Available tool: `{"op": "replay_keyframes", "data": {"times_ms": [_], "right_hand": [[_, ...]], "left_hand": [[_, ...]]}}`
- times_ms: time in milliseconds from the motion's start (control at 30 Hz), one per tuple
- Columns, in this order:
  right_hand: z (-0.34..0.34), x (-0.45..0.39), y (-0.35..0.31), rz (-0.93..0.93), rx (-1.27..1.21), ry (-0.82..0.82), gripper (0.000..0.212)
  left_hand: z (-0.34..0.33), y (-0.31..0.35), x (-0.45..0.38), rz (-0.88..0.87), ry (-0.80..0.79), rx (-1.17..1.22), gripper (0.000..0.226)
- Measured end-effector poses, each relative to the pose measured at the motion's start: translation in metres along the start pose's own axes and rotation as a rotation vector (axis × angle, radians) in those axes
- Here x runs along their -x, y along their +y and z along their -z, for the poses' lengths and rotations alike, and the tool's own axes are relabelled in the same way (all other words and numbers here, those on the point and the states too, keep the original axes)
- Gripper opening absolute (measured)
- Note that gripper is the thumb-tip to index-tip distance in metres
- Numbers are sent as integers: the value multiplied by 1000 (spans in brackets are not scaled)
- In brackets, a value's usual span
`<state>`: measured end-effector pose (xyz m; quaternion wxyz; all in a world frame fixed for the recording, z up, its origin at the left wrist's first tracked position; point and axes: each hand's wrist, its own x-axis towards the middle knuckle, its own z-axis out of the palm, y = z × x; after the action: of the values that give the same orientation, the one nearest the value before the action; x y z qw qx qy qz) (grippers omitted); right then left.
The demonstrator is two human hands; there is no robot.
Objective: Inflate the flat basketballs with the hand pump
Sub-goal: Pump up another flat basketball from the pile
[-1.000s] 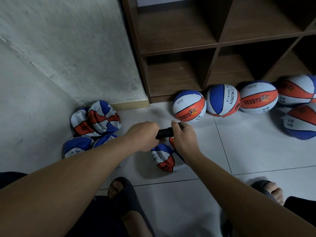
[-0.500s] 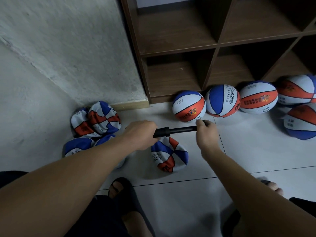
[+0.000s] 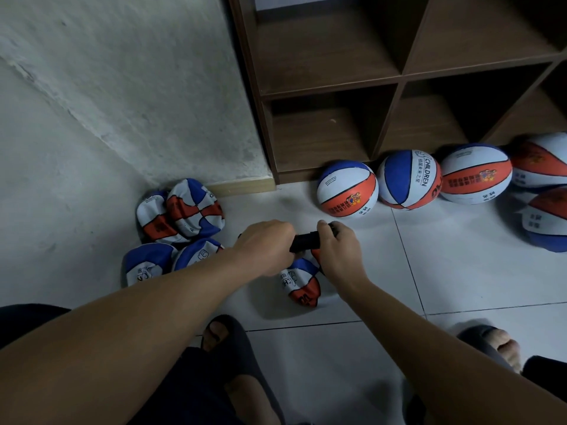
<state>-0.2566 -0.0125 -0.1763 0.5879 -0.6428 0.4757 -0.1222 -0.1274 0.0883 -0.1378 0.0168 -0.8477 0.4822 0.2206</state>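
Left hand [image 3: 265,246] gripped the pump [image 3: 304,242] body, likely steadying it, while the right hand [image 3: 336,251] clenched the handle end, close in, as if at the bottom of a stroke. Beneath them a flat ball [image 3: 299,282] lay on the floor [image 3: 460,271]; whether the needle sat in it could not be seen. More flat balls [image 3: 181,216] were heaped at the wall [image 3: 122,87], presumably waiting; inflated balls [image 3: 346,193] lined the shelf [image 3: 399,78] foot, apparently finished. Pale tiles, rough plaster, dim room.

A sports storeroom: inflated basketballs [image 3: 347,189] line the floor before wooden cubby shelves [image 3: 399,78], flat ones [image 3: 181,210] piled left of it.
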Motion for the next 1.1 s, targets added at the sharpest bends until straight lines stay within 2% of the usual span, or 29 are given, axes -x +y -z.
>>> {"op": "replay_keyframes", "data": {"times_ms": [167,300,433,533,667,800,933,1100], "right_hand": [[12,3,0,12,44,-70,41],[60,-26,0,-39,-7,60,34],[90,-43,11,-120,29,38,37],[73,-33,13,-127,19,156,26],[39,-12,9,-69,38,177,30],[12,-1,4,-51,17,139,32],[-1,3,3,-27,22,79,33],[0,-1,0,-6,47,21,35]], "left_hand": [[0,-5,-1,-13,-15,-27,25],[9,-19,-2,13,-7,0,29],[4,-18,-2,11,-14,-7,29],[2,-10,-3,-3,-18,-9,32],[3,-3,-4,-15,-4,-49,30],[9,0,-5,-31,-1,-89,14],[8,5,-3,-18,-13,-74,11],[8,0,-5,-13,-45,-17,27]]}}
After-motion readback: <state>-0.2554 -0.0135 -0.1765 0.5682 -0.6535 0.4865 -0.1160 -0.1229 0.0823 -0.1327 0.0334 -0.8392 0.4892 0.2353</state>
